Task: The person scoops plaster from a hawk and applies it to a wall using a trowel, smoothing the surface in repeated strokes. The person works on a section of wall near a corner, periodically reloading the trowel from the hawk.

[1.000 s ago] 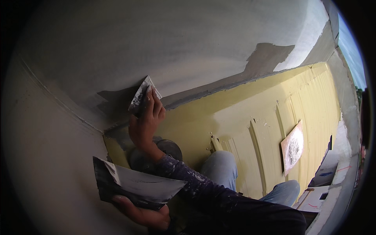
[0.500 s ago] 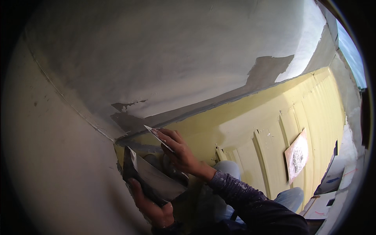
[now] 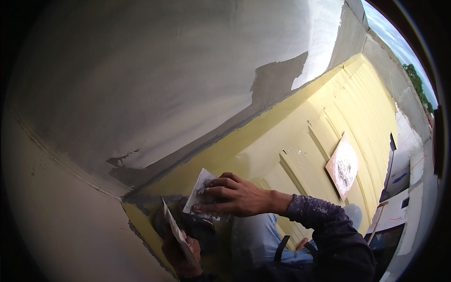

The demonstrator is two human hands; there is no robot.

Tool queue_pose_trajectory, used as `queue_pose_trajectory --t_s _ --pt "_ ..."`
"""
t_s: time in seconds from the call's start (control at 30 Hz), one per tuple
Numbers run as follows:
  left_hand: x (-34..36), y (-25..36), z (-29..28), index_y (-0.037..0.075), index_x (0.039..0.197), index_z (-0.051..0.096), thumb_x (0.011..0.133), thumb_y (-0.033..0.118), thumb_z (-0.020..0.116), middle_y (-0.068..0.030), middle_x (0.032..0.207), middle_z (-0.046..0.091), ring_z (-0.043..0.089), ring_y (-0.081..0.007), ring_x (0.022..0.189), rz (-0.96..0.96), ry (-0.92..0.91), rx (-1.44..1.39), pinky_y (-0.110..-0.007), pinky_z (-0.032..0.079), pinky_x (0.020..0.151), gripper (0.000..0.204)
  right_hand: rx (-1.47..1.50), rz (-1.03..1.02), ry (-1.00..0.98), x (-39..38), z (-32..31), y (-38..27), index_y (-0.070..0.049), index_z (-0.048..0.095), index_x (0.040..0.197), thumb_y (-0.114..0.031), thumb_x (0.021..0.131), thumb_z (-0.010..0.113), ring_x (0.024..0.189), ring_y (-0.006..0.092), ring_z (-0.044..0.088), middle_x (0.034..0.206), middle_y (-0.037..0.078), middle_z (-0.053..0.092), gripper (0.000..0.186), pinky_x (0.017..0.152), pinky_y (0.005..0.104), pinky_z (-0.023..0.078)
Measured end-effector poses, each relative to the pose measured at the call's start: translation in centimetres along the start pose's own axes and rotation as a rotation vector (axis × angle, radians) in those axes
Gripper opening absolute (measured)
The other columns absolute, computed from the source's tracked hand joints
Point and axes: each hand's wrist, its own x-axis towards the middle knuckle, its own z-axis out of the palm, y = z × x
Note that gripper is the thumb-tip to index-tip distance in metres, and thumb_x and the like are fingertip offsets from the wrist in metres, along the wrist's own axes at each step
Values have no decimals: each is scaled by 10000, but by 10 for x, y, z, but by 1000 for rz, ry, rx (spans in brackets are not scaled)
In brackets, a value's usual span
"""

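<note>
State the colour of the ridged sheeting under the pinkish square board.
The ridged sheeting is pale yellow, best seen in the head view.

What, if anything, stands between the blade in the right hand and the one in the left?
Nothing visible does: the small blade in the right hand and the nearly edge-on blade in the left hand have an open gap between them, with a dark shoe showing beyond it.

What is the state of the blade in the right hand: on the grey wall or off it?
Off: yellow sheet shows between the blade in the right hand and the grey wall.
</note>
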Motion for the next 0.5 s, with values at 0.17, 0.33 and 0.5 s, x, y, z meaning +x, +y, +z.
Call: queue_pose_trajectory --t_s 0.17,0.33,0.5 --pt "-5 12 -20 -70 1412 358 586 25 717 -107 1027 574 611 -194 734 94 26 322 -258 439 492 905 -81 581 483 -24 5 104 -106 475 1449 -40 943 577 1226 326 506 1338 172 510 520 1025 391 431" --pt "0 5 -24 -86 1380 381 426 -56 737 -69 928 533 541 -159 667 368 210 723 -258 393 481 1019 -30 760 983 -18 -19 200 -7 469 1398 -79 1012 473 1193 336 525 1303 192 515 393 1012 377 422" --pt "-2 10 -37 -101 1356 404 360 -119 719 -52 830 504 478 -142 601 439 206 772 -271 356 473 1045 95 752 1057 13 -4 194 -12 503 1365 -109 989 501 1173 346 526 1265 180 533 389 1003 405 421"
